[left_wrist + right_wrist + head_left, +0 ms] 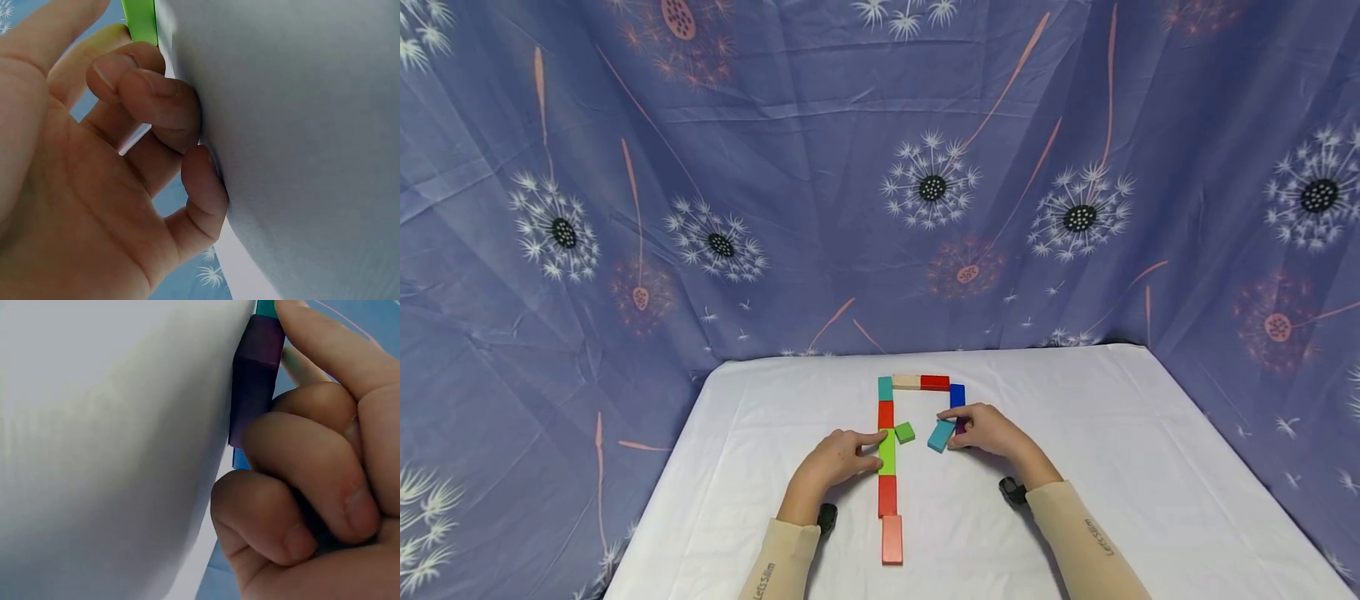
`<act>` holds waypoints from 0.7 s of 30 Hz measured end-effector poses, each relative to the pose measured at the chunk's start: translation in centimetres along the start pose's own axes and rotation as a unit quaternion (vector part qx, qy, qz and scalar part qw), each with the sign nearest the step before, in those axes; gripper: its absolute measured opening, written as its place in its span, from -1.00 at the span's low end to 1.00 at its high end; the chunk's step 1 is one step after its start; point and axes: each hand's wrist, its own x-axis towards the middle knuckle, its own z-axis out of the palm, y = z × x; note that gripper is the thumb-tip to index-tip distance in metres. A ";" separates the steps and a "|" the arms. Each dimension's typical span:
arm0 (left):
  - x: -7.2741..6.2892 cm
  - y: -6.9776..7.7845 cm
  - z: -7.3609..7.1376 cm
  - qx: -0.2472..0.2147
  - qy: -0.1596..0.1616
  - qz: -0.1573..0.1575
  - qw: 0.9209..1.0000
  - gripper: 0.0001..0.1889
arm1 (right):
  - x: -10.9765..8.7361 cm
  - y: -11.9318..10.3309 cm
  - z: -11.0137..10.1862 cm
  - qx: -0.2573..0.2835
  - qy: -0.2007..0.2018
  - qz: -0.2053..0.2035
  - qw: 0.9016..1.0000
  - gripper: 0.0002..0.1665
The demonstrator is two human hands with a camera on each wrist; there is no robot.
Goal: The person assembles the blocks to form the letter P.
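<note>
My left hand (837, 457) holds a long light green block (887, 454) between thumb and index finger, in a column of blocks. That block's edge shows at the top of the left wrist view. A light blue block (941, 435) is pinched between the thumb and index finger of my right hand (991, 430), its other fingers curled in. Beside it stands a purple block (255, 387), mostly hidden by the hand in the head view. Between the hands lies a small green block (905, 432), set at an angle.
Above the green block are a red block (886, 414) and a teal block (885, 388); below are another red block (887, 496) and a salmon block (892, 540). A cream block (906, 382), a red one (935, 382) and a blue one (957, 394) continue the outline on the white tablecloth (760, 433).
</note>
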 end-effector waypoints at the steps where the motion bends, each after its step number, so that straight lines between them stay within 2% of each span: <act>1: 0.0 0.0 0.0 -0.002 0.000 -0.001 1.000 -0.41 | 0.0 0.0 0.0 0.001 -0.002 -0.002 1.000 -0.42; 9: 0.0 0.1 -0.1 -0.005 0.001 -0.010 1.000 -0.41 | 0.0 -0.7 0.3 -0.058 0.022 -0.004 0.998 -0.65; 21: -0.1 0.2 0.0 -0.002 -0.001 -0.015 1.000 -0.42 | 0.3 -1.3 0.1 -0.033 0.023 0.000 0.999 -0.67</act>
